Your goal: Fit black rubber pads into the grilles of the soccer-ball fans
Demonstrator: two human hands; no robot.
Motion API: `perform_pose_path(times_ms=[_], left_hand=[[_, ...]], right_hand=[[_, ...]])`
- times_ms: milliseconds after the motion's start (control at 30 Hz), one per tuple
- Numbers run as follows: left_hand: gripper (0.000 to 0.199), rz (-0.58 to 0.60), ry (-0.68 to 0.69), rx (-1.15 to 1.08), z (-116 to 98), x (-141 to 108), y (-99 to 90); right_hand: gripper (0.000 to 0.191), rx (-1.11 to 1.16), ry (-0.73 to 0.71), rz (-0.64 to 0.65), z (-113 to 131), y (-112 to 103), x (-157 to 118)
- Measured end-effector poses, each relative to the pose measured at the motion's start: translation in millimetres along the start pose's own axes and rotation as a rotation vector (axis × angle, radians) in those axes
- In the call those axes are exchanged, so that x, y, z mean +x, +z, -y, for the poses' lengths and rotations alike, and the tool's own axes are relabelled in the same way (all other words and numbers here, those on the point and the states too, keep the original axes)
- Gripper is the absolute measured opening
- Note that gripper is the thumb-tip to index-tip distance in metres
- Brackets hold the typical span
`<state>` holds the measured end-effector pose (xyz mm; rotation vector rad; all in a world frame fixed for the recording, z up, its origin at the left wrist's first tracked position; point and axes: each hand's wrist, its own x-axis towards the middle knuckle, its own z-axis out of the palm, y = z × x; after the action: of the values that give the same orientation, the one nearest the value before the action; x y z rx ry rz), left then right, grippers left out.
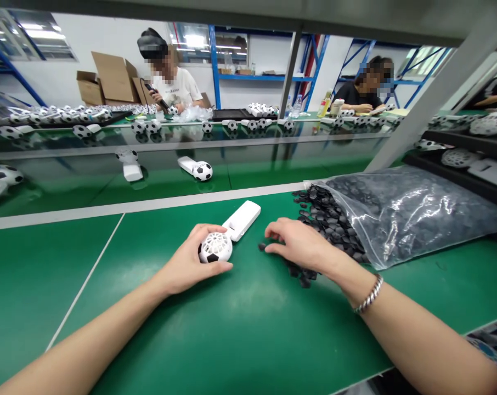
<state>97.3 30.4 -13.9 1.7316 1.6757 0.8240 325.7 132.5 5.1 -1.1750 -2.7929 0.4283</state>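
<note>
My left hand [191,262] is wrapped round the ball-shaped head of a white handheld fan [243,219], thumb in front and fingers behind. The head is patterned like a football, with a white grille on top and black patches on its side. Its flat white handle lies on the green table, angled away to the right. To the right of the fan, my right hand [295,241] hovers low with curled fingers, thumb and fingertips apart. A small black piece [262,247] is right by the thumb tip; whether they touch, I cannot tell.
Loose black pieces [334,225] spill from a clear plastic bag [421,208] on the right. Beyond a white strip, a glossy green conveyor [158,184] carries several football fans. Black trays [441,164] and a slanted post [421,93] stand at right. Co-workers sit across the line.
</note>
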Motion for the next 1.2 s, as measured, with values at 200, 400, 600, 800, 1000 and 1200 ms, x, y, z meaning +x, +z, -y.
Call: perform_pose_path(times_ms=[200,400,600,800,1000,1200], left_hand=[[0.048,0.013,0.026,-0.081,3.3,0.7,1.0],[0.054,0.093,-0.01,-0.189,6.6,-0.6,-6.1],[0.054,0.099,0.005,-0.224,10.5,0.1,-5.1],[0.055,0.103,0.005,-0.241,13.0,0.3,-5.7],[0.055,0.113,-0.019,-0.246,13.3,0.3,-6.5],[0.056,0.116,-0.054,-0.321,14.6,1.1,-5.0]], right_hand=[[0.007,-0.089,-0.093,0.024,22.1,16.6,-1.1],[0.015,-0.323,-0.22,-0.033,33.6,25.9,-7.3],[0.019,-0.405,-0.3,-0.049,36.9,28.8,-4.7],[0.017,-0.304,-0.241,-0.135,27.1,25.4,-4.2],[0.018,-0.248,-0.356,-0.123,28.0,30.0,-4.8],[0.015,-0.313,-0.336,-0.168,32.6,39.8,-1.1]])
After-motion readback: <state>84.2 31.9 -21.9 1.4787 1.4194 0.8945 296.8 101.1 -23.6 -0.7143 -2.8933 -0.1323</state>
